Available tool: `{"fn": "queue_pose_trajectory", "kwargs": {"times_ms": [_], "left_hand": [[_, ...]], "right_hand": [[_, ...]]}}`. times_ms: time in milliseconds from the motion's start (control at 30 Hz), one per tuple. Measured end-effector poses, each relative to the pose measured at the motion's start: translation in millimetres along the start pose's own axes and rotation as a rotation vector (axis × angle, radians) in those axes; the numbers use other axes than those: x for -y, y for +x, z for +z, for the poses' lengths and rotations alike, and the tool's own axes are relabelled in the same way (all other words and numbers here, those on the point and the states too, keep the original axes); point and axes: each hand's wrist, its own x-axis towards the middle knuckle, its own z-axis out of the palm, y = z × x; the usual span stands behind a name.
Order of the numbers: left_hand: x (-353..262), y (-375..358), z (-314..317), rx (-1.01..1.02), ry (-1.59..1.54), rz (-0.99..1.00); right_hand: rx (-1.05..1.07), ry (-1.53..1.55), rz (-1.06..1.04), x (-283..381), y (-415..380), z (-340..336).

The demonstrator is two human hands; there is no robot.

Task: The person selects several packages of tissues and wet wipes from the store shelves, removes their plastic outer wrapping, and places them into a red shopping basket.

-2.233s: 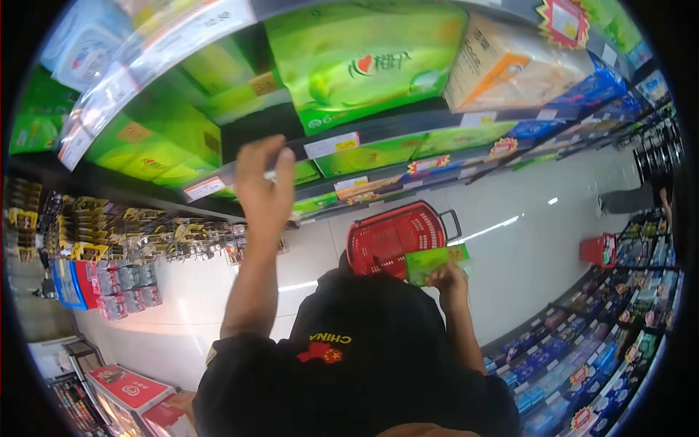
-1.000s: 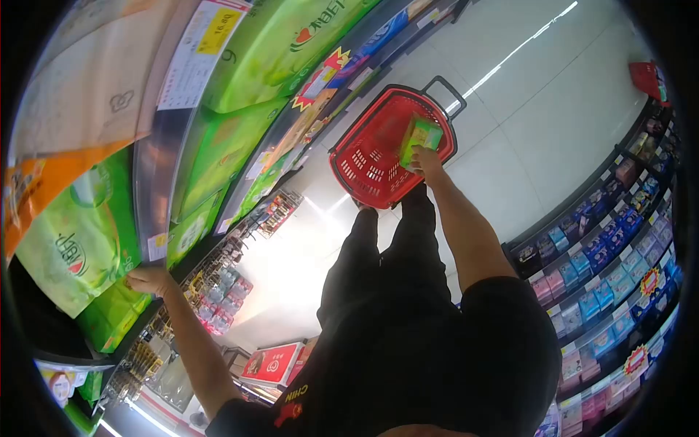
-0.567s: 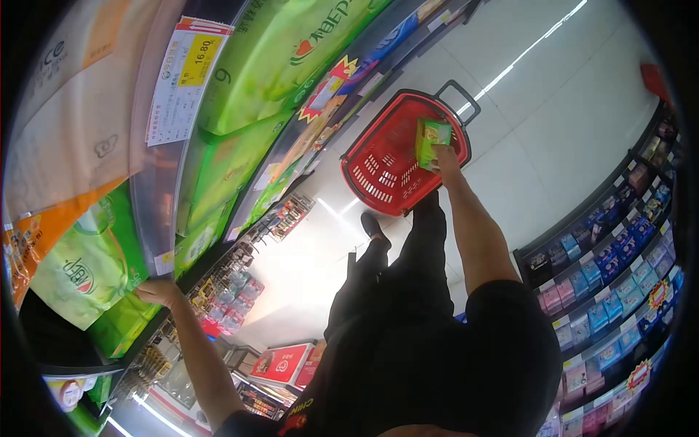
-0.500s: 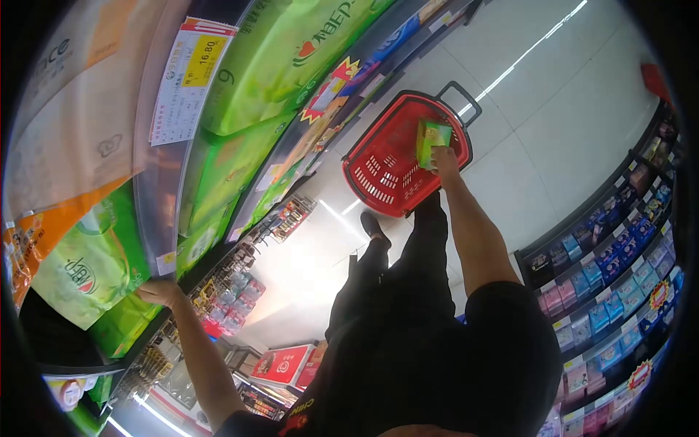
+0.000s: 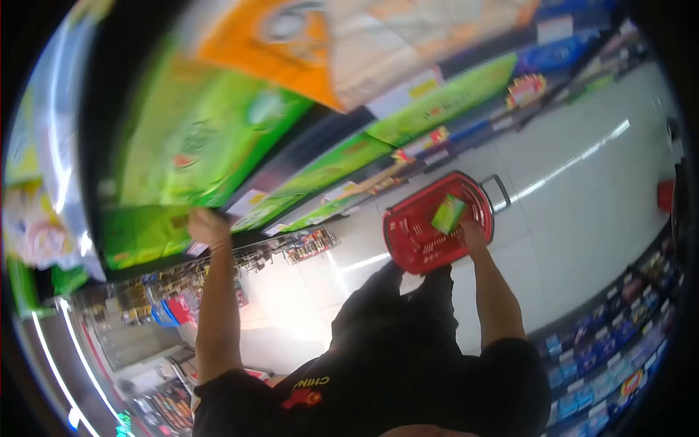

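On the shelf at the left, my left hand has its fingers closed at the right end of a flat green package, slightly blurred. Directly above that package lies a larger green package with a white printed label. My right hand grips a small green-and-yellow packet by its lower end. This packet is over the red shopping basket, overlapping its slotted inside in this view. The basket's dark handle sticks out at the right.
More shelves with green packages and price tags run along the top. An orange-and-white package sits near the upper edge. Shelving with blue and purple packs curves along the lower right. Pale tiled floor lies between.
The view has swung, with the shelf and basket shifted in it. My left hand remains at the lower green package; my right hand still holds the small packet over the basket.
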Motion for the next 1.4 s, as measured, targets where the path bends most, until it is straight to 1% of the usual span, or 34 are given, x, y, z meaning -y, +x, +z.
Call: {"fn": "queue_pose_trajectory", "kwargs": {"times_ms": [67,100,133,167,200,233,300,333,367,400,433,500,533,567,633,667,733,767,800,867,900,967,1000,1067,1133,1167,1200,1267,1333,1367,1400], "left_hand": [[-46,10,-27,-0.042,-0.146,-0.035],[-57,13,-35,-0.074,-0.208,-0.045],[-60,16,-40,-0.054,-0.225,-0.042],[-62,18,-45,-0.031,-0.245,-0.036],[-69,21,-50,-0.083,-0.322,-0.030],[-64,19,-48,-0.067,-0.285,-0.028],[-64,20,-51,-0.069,-0.356,-0.039],[-64,20,-52,-0.073,-0.368,-0.048],[-62,20,-52,-0.075,-0.379,-0.057],[-61,20,-53,-0.073,-0.391,-0.065],[-62,21,-58,-0.070,-0.415,-0.080],[-63,25,-68,-0.060,-0.466,-0.107],[-60,26,-67,-0.058,-0.495,-0.108],[-59,28,-67,-0.047,-0.631,-0.211],[-56,36,-69,-0.020,-0.903,-0.411],[-51,42,-67,0.026,-1.178,-0.536],[-62,67,-101,-0.053,-1.268,-0.529],[-67,80,-118,-0.090,-1.312,-0.527],[-67,91,-122,-0.127,-1.304,-0.483],[-69,112,-126,-0.201,-1.287,-0.397],[-71,120,-132,-0.176,-1.333,-0.412],[-80,136,-147,-0.125,-1.425,-0.433],[-85,142,-157,-0.045,-1.449,-0.523],[-91,152,-170,0.124,-1.488,-0.699],[-93,156,-144,-0.025,-1.581,-0.568],[-93,157,-135,-0.101,-1.622,-0.502],[-95,158,-137,-0.107,-1.619,-0.485],[-96,156,-144,-0.120,-1.610,-0.452],[-97,148,-142,-0.082,-1.716,-0.461],[-96,143,-141,-0.062,-1.768,-0.466],[-96,137,-144,-0.039,-1.741,-0.479]], "right_hand": [[-0.091,0.099,0.061,6,-15,0],[-0.162,0.129,0.086,-8,-18,-7],[-0.130,-0.114,-0.093,-36,-10,-18],[-0.105,-0.445,-0.281,-53,-7,-26],[-0.145,-0.769,-0.482,-68,-4,-33],[-0.193,-1.184,-0.688,-74,-7,-39],[0.079,-1.177,-0.790,-89,-19,-60],[0.081,-1.052,-0.636,-79,-33,-56],[0.030,-0.441,-0.097,-64,-54,-39],[-0.036,-0.141,0.151,-54,-70,-28],[-0.102,0.027,0.281,-49,-85,-17],[-0.107,0.173,0.303,-57,-97,-10],[-0.068,0.135,0.302,-59,-102,-6],[-0.028,0.099,0.303,-59,-103,-2],[-0.041,0.013,0.282,-31,-117,15],[-0.047,-0.029,0.276,-15,-128,24],[-0.048,-0.160,0.158,-4,-136,29],[-0.055,-0.167,0.148,0,-139,31],[-0.062,-0.174,0.138,3,-141,32],[-0.089,-0.069,0.209,12,-140,33],[-0.103,-0.014,0.243,15,-139,33],[-0.092,-0.048,0.217,7,-128,28],[-0.086,-0.064,0.205,-6,-118,22],[0.015,-0.214,-0.168,-51,-97,1],[-0.032,-0.194,-0.164,-46,-106,3],[-0.125,-0.096,0.026,-22,-123,16],[-0.216,0.005,0.216,5,-146,31],[-0.172,-0.084,0.149,17,-167,40],[-0.112,-0.197,0.023,8,-168,39],[-0.074,-0.264,-0.069,-13,-158,35],[-0.047,-0.271,-0.115,-11,-160,36]]}}
